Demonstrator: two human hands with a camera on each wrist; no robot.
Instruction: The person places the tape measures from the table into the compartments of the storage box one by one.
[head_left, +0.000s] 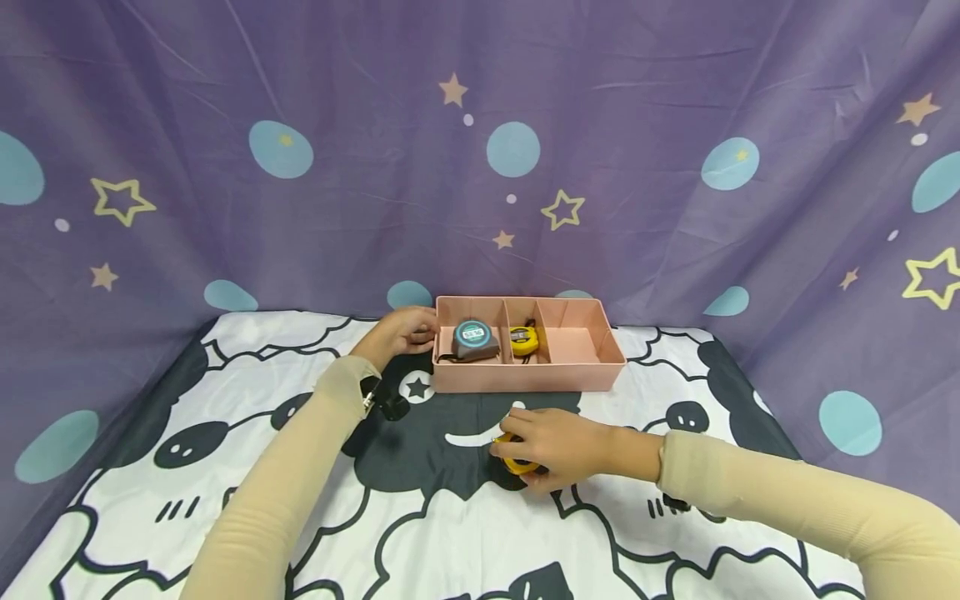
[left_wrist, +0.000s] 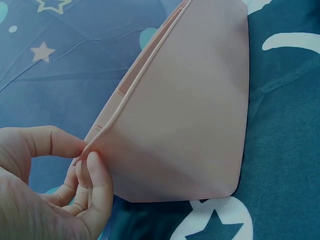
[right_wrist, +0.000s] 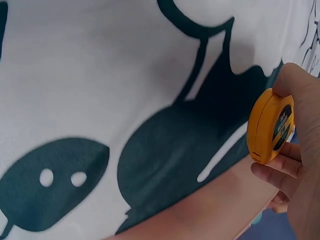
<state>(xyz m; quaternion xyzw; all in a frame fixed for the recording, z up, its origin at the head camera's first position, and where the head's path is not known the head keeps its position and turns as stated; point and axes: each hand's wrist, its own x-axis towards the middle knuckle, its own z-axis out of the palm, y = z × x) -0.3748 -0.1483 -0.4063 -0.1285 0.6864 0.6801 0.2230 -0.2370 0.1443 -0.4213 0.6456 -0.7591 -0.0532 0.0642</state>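
Observation:
A pink divided box (head_left: 517, 379) stands at the back of the cloth. My left hand (head_left: 408, 329) pinches the rim at its left end; the left wrist view shows thumb and fingers on that edge of the box (left_wrist: 185, 110). In front of the box my right hand (head_left: 558, 446) grips a yellow tape measure (right_wrist: 267, 127), whose dark round label shows in the right wrist view. Inside the box, a grey and teal tape measure (head_left: 474, 340) lies in the left compartment. A smaller yellow tape measure (head_left: 523, 339) is in the middle one.
A black and white cartoon cloth (head_left: 315, 533) covers the table. Behind the box hangs a purple curtain (head_left: 390, 167) with stars and dots, reaching down to the table's back edge. The box's right compartment (head_left: 576, 333) shows its bare floor.

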